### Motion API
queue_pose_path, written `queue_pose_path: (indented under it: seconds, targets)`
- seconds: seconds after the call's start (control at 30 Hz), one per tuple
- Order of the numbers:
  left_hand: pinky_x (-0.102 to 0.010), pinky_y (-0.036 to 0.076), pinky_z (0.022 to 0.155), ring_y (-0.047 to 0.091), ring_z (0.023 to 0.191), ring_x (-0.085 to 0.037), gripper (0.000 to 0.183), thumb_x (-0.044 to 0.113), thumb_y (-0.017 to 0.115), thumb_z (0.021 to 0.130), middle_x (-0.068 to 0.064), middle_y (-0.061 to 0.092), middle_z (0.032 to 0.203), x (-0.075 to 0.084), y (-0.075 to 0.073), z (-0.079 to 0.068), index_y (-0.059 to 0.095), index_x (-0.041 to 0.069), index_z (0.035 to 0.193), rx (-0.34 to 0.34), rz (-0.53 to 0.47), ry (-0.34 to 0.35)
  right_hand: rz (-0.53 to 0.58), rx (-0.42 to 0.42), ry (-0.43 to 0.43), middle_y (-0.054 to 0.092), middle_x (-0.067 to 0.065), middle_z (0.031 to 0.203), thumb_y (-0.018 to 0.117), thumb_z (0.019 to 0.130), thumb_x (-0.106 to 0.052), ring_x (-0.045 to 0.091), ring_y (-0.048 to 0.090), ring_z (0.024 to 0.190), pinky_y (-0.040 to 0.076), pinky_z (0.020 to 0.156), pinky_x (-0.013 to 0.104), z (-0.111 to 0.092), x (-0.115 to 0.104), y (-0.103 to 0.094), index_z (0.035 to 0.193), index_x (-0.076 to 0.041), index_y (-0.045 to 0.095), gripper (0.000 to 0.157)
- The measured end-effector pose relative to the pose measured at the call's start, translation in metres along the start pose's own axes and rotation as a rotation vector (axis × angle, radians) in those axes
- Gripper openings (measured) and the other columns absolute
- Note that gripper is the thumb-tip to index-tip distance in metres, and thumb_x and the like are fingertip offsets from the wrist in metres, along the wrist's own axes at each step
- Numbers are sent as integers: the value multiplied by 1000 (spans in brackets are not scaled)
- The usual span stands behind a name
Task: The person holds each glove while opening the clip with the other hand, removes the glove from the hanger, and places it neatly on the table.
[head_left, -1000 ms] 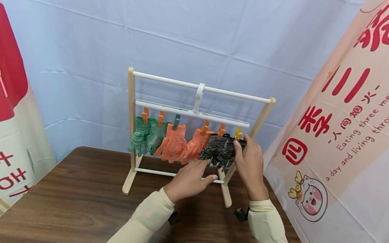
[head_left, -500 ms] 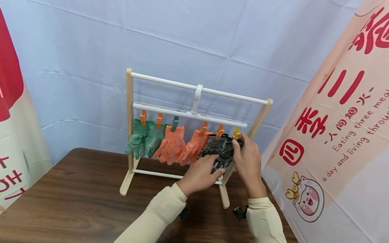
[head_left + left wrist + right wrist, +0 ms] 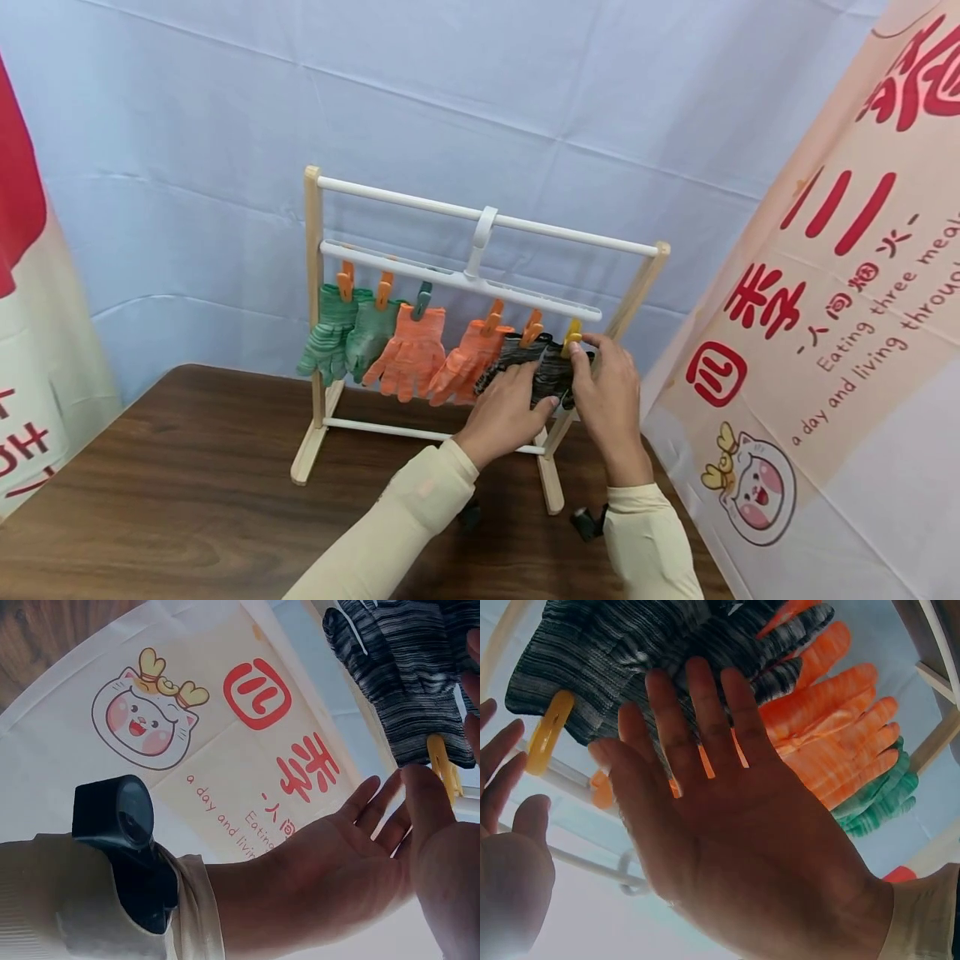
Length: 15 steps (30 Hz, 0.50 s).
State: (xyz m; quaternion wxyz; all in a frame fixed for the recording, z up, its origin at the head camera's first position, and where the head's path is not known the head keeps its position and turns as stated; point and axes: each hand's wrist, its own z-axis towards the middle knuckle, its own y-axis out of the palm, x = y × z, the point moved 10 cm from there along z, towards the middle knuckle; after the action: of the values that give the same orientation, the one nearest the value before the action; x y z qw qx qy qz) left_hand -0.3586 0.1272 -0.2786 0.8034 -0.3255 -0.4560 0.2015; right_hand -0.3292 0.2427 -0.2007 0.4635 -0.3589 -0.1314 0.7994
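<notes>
Two black-and-grey striped knit gloves (image 3: pixel 553 373) hang at the right end of a white hanger bar (image 3: pixel 457 281). My left hand (image 3: pixel 504 414) lies in front of them with straight fingers; in the right wrist view its palm (image 3: pixel 742 810) faces the camera. Close to the outer glove's cuff is my right hand (image 3: pixel 611 396), its thumb in front and its fingers extended, slightly apart. A yellow clothespin (image 3: pixel 572 337) grips that cuff, just beside my right fingertips. An orange clothespin (image 3: pixel 532 328) holds the other black glove, whose fingers are partly hidden behind my left hand.
Orange gloves (image 3: pixel 408 354) and green gloves (image 3: pixel 330 337) hang farther left from orange and green clothespins. A wooden rack (image 3: pixel 313 250) with white rods stands on a brown table (image 3: pixel 187 483). A printed cloth (image 3: pixel 817 333) hangs at the right.
My left hand has moved right and upward, from below the black gloves to in front of them. My right hand stays at the outer glove's cuff near the yellow clothespin.
</notes>
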Motion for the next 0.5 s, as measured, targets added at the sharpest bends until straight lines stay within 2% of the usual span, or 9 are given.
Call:
queue_pose_path:
  seconds: [0.23, 0.3, 0.4, 0.5]
  targets:
    - [-44, 40, 93, 46, 119, -25, 57, 41, 53, 91, -9, 46, 132, -3, -2, 7, 40, 11, 137, 63, -9, -37, 22, 10, 36, 60, 14, 113, 56, 91, -32, 34, 50, 110, 35, 90, 49, 1, 3, 0, 111, -6, 62, 33]
    - [-43, 40, 92, 47, 117, -25, 55, 41, 53, 91, -8, 48, 130, -2, -3, 8, 41, 12, 136, 72, -14, -46, 28, 12, 48, 61, 12, 113, 56, 91, -33, 33, 53, 104, 38, 85, 48, 1, 4, -1, 110, -7, 62, 32]
    - [-43, 42, 90, 50, 113, -24, 52, 39, 54, 91, -7, 50, 127, -1, -3, 10, 43, 13, 134, 83, -21, -54, 42, 8, 72, 61, 10, 113, 56, 91, -36, 34, 56, 78, 41, 69, 45, 0, 6, -1, 108, -10, 62, 32]
    - [-41, 44, 86, 53, 107, -22, 48, 39, 54, 91, -5, 54, 121, 0, -4, 12, 47, 14, 131, 100, -15, -63, 55, 20, 76, 62, 9, 112, 56, 91, -36, 33, 58, 78, 43, 70, 43, 0, 6, -1, 104, -10, 61, 30]
